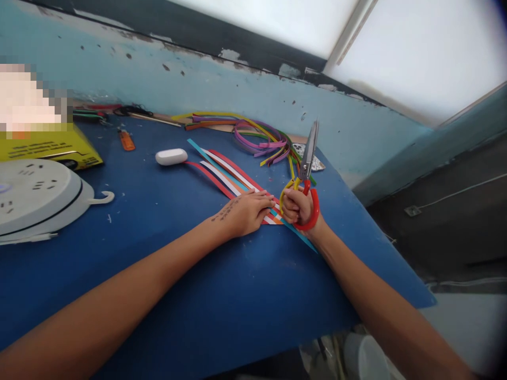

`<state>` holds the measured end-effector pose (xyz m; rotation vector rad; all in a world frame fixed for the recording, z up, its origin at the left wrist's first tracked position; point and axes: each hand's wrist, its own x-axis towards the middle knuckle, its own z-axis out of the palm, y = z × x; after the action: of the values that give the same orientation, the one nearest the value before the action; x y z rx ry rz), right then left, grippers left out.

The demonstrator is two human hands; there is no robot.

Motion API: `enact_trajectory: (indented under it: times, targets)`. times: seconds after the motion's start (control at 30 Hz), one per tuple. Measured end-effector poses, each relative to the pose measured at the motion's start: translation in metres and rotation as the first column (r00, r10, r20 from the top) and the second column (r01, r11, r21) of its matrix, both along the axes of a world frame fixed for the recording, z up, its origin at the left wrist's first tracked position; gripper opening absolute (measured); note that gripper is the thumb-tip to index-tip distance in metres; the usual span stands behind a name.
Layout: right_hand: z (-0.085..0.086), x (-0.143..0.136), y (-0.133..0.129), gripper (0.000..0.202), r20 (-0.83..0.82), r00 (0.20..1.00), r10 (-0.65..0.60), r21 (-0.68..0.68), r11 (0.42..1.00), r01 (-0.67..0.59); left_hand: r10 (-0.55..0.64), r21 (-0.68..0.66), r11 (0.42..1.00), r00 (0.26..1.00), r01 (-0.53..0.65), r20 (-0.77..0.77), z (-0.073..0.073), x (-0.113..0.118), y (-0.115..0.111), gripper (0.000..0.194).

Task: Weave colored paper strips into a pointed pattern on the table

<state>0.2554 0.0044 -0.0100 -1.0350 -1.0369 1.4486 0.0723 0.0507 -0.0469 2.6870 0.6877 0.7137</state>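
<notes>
Several long strips (222,168) in red, white, blue and orange lie side by side on the blue table (166,306); they look like paper. My left hand (251,211) lies over their near part, fingers stretched out and pressing them down. Just to the right, my right hand (299,207) is closed round the red and yellow handles of a pair of scissors (310,150). The metal blades point upward, together. Below my right hand, the end of a blue strip (303,239) sticks out toward me. Both hands cover part of the strips.
A white oval case (171,157) sits at the strips' far left. Behind are coiled colored strips (257,138) and an orange cutter (127,140). A round grey-white device with a hook (43,190) and a yellow box (81,145) stand left. The table's edge (380,224) runs along the right.
</notes>
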Motion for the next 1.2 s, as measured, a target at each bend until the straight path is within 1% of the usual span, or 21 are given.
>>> enact_trajectory:
  times: [0.27, 0.4, 0.57, 0.77, 0.97, 1.2]
  targets:
    - [0.002, 0.003, -0.003, 0.057, -0.002, 0.999, 0.035, -0.03, 0.999, -0.035, 0.006, 0.014, 1.0, 1.0, -0.006, 0.02, -0.005, 0.001, 0.001, 0.031]
    - [0.003, 0.002, -0.004, 0.052, 0.008, 1.0, 0.028, -0.043, 0.999, -0.028, 0.009, 0.013, 1.0, 1.0, -0.009, 0.0, -0.003, 0.002, 0.0, 0.03]
    - [0.002, 0.006, -0.007, 0.051, -0.005, 1.0, 0.024, -0.035, 0.999, -0.024, 0.011, 0.002, 1.0, 1.0, -0.011, -0.014, 0.001, 0.001, -0.001, 0.03]
    - [0.002, 0.01, -0.009, 0.051, -0.04, 0.999, 0.026, -0.014, 1.0, -0.027, 0.003, 0.009, 1.0, 1.0, -0.003, -0.03, 0.0, 0.001, -0.001, 0.029]
    - [0.006, 0.011, -0.003, 0.049, -0.093, 0.996, -0.008, 0.066, 0.998, 0.014, 0.001, 0.011, 1.0, 1.0, -0.001, 0.002, -0.002, 0.001, 0.0, 0.029]
    - [-0.004, 0.005, 0.013, 0.052, -0.079, 0.997, 0.024, 0.038, 0.999, -0.021, 0.013, -0.008, 1.0, 1.0, -0.013, -0.028, 0.0, 0.002, 0.0, 0.03]
